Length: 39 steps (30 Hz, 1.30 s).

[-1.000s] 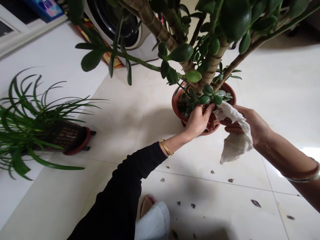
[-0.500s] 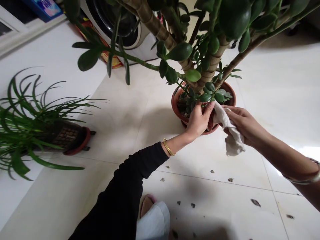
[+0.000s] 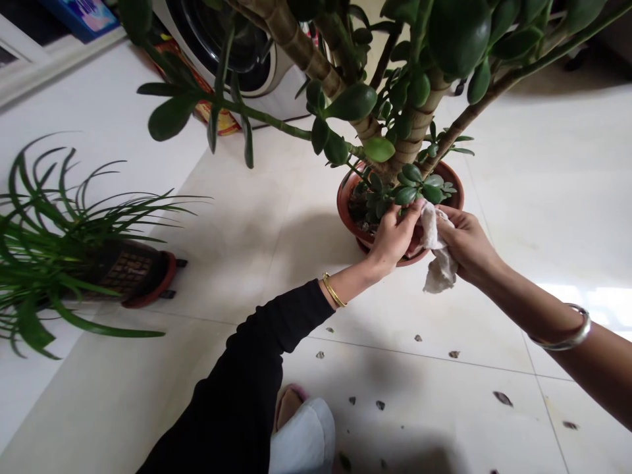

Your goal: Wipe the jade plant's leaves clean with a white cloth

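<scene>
A large jade plant (image 3: 355, 99) with thick banded stems grows from a terracotta pot (image 3: 451, 181) on the white tiled floor. My left hand (image 3: 392, 237) reaches in from a black sleeve and grips the pot's near rim under a low leafy sprig (image 3: 415, 187). My right hand (image 3: 464, 243) is closed on a crumpled white cloth (image 3: 434, 263) and presses it against the rim right beside my left fingers. The cloth's tail hangs down in front of the pot.
A spiky green plant (image 3: 64, 237) in a dark pot on a red wheeled saucer stands at the left. A washing machine (image 3: 247, 52) is behind the jade plant. Small dark leaf bits (image 3: 502, 397) litter the tiles. My foot in a white slipper (image 3: 301, 428) is at the bottom.
My right hand moved left toward the pot, bunching the cloth and bringing it against the rim next to my left hand. My left hand stayed on the rim.
</scene>
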Motion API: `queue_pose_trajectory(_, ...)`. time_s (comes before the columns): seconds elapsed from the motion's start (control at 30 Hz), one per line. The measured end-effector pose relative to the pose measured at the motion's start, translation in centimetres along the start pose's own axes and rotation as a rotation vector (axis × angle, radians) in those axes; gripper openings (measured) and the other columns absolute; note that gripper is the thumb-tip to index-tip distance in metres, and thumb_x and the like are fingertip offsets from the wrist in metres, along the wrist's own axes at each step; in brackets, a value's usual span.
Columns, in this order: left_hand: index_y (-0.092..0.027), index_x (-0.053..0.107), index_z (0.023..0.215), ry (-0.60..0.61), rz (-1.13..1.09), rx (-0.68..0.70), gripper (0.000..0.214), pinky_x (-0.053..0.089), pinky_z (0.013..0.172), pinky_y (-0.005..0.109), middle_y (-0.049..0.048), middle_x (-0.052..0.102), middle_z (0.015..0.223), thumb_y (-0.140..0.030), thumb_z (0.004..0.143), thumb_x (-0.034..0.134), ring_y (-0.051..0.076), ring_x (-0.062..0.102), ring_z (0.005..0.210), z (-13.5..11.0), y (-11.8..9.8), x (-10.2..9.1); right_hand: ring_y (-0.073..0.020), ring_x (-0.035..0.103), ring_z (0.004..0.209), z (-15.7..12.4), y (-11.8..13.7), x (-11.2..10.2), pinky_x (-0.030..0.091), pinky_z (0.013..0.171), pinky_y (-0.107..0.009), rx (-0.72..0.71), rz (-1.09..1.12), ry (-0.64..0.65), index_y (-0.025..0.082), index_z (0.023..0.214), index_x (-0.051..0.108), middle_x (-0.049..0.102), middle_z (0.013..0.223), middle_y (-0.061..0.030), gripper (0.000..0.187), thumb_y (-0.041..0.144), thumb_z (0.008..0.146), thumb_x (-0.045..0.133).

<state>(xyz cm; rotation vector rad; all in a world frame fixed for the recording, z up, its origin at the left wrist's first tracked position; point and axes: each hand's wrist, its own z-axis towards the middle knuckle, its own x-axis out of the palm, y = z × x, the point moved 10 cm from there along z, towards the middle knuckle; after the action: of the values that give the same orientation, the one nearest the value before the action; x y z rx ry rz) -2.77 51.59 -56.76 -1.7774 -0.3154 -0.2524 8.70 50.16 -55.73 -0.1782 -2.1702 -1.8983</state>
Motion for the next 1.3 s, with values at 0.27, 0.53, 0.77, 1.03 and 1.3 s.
queue_pose_trajectory(0.27, -0.019, 0.051, 0.06, -0.001, -0.028, -0.013, 0.049, 0.025, 0.044, 0.017, -0.0092, 0.038, 0.047, -0.038, 0.091, 0.084, 0.002, 0.032, 0.042, -0.4, -0.5, 0.0, -0.0119, 0.058, 0.055, 0.8, -0.1, -1.2, 0.047, 0.047, -0.024, -0.054, -0.011, -0.065, 0.026, 0.086, 0.071, 0.07, 0.07, 0.0018, 0.049, 0.067, 0.071, 0.091)
queue_pose_trajectory(0.53, -0.018, 0.049, 0.059, -0.081, -0.116, -0.131, 0.047, 0.018, 0.041, 0.015, -0.0114, 0.035, 0.043, -0.03, 0.093, 0.079, 0.001, 0.026, 0.038, -0.7, 0.5, -0.4, -0.021, 0.073, 0.068, 0.5, -0.3, 1.1, 0.059, 0.055, -0.03, 0.075, 0.075, -0.014, 0.025, 0.074, 0.065, 0.073, 0.067, -0.0022, 0.046, 0.062, 0.067, 0.092)
queue_pose_trajectory(0.77, -0.018, 0.041, 0.053, -0.075, -0.088, -0.082, 0.055, 0.019, 0.043, 0.017, -0.0111, 0.033, 0.043, -0.024, 0.095, 0.076, 0.0, 0.023, 0.038, -0.4, 0.0, -0.3, -0.015, 0.063, 0.056, 0.8, 0.3, 0.7, 0.05, 0.047, -0.025, -0.004, -0.012, -0.061, 0.024, 0.065, 0.061, 0.069, 0.063, 0.0, 0.048, 0.058, 0.065, 0.095)
queue_pose_trajectory(1.03, -0.018, 0.039, 0.055, -0.082, -0.053, -0.063, 0.052, 0.023, 0.044, 0.017, -0.0103, 0.033, 0.045, -0.02, 0.097, 0.068, 0.0, 0.025, 0.04, -0.3, 0.1, -0.5, -0.0093, 0.037, 0.034, 0.6, 0.0, 0.2, 0.024, 0.029, -0.024, -0.008, -0.158, -0.076, 0.026, 0.067, 0.058, 0.05, 0.047, 0.0055, 0.051, 0.067, 0.078, 0.085)
queue_pose_trajectory(1.3, -0.018, 0.04, 0.057, -0.03, -0.072, -0.034, 0.057, 0.017, 0.043, 0.02, -0.0113, 0.031, 0.048, -0.036, 0.092, 0.081, 0.0, 0.022, 0.041, -0.5, -0.3, 0.0, -0.0112, 0.044, 0.054, 0.2, -0.9, -1.9, 0.038, 0.045, -0.025, -0.068, -0.127, -0.134, 0.026, 0.077, 0.055, 0.052, 0.064, 0.0046, 0.053, 0.074, 0.082, 0.079)
